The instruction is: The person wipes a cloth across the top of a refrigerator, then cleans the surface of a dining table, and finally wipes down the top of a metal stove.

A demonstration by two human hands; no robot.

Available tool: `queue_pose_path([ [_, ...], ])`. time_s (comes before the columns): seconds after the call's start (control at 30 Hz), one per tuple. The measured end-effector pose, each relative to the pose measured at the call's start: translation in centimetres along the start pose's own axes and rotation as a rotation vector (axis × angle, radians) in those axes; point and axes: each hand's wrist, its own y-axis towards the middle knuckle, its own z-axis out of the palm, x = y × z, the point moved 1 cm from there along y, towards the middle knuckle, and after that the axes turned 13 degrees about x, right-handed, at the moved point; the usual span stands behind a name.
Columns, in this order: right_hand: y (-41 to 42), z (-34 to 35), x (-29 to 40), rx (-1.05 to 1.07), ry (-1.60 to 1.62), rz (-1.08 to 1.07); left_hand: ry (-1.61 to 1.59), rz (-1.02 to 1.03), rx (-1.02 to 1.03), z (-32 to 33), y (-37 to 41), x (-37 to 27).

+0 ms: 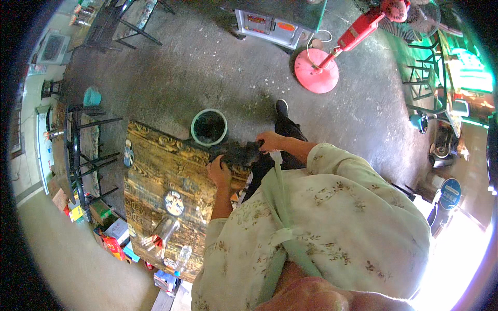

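Note:
A dark, crumpled cloth-like thing (239,153) stretches between my two hands at the corner of a wooden table (186,163). My left hand (220,172) grips its near left side over the table. My right hand (270,141) pinches its other end, beyond the table edge and above my dark trouser leg. Exactly what the dark thing is cannot be made out. Just past the table edge, a pale-rimmed bucket (225,130) with a dark inside stands on the floor.
On the table are a clear container of sticks (167,227) and a small glass (184,253). A red-based fan (317,72) stands ahead on the concrete floor, near a glass-topped cabinet (272,29). Black-legged stools (93,155) and boxes (116,231) line the left.

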Motion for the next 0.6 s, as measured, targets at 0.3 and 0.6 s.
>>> queue_pose_path([
  [0.3,-0.4,-16.3,-4.4,-0.091,-0.165,-0.159,-0.158,-0.035,-0.001,0.9,10.1,-6.5],
  [0.6,-4.0,-32.5,-4.3,-0.388,0.288,-0.167,-1.184,-0.295,0.342,-2.9,26.5,-24.7],
])
